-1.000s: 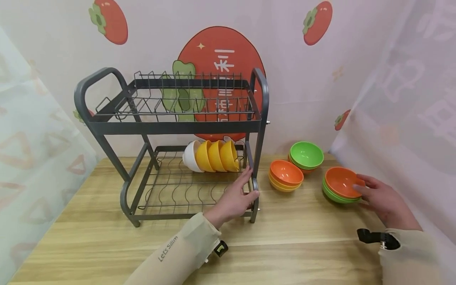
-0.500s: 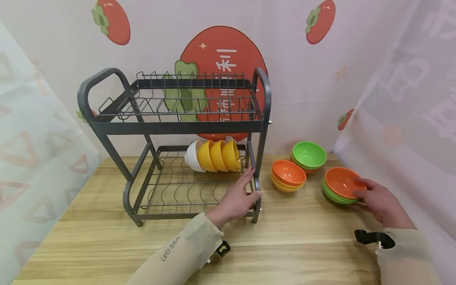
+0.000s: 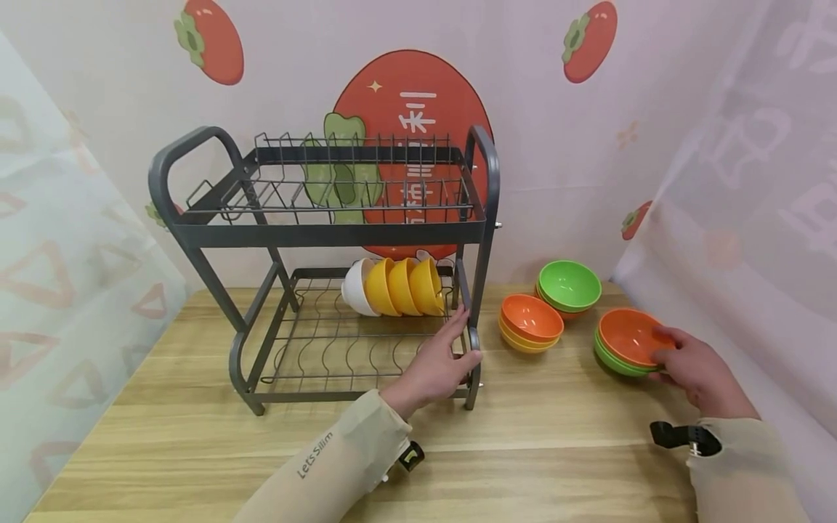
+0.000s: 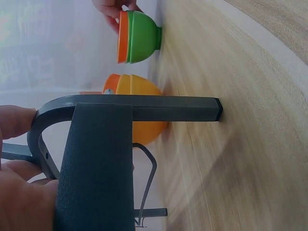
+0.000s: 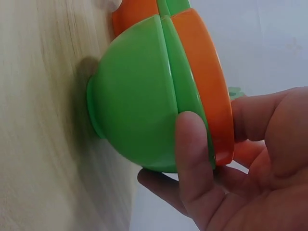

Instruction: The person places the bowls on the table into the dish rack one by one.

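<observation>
My right hand [image 3: 696, 369] grips a small stack of bowls at its right rim. An orange bowl [image 3: 624, 335] sits uppermost over two green bowls [image 5: 137, 96]; their rims fan apart slightly in the right wrist view. One finger lies along the green outside while others reach over the orange rim. My left hand [image 3: 431, 370] holds the right lower side frame of a two-tier dark grey dish rack [image 3: 327, 234], fingers and thumb on either side of its curved bar [image 4: 45, 113]. On the lower tier, several yellow bowls [image 3: 403, 287] and a white bowl [image 3: 356, 288] stand on edge.
Right of the rack stands a stack with an orange bowl [image 3: 531, 317] over yellow ones. Behind it is another stack topped by a green bowl [image 3: 569, 285]. A printed cloth [image 3: 543, 160] backs the wooden table [image 3: 543, 450] and hangs along both sides.
My right hand has moved slightly left and closed its fingers on the bowl stack's rim. The left hand stays on the rack; the head view has shifted a little.
</observation>
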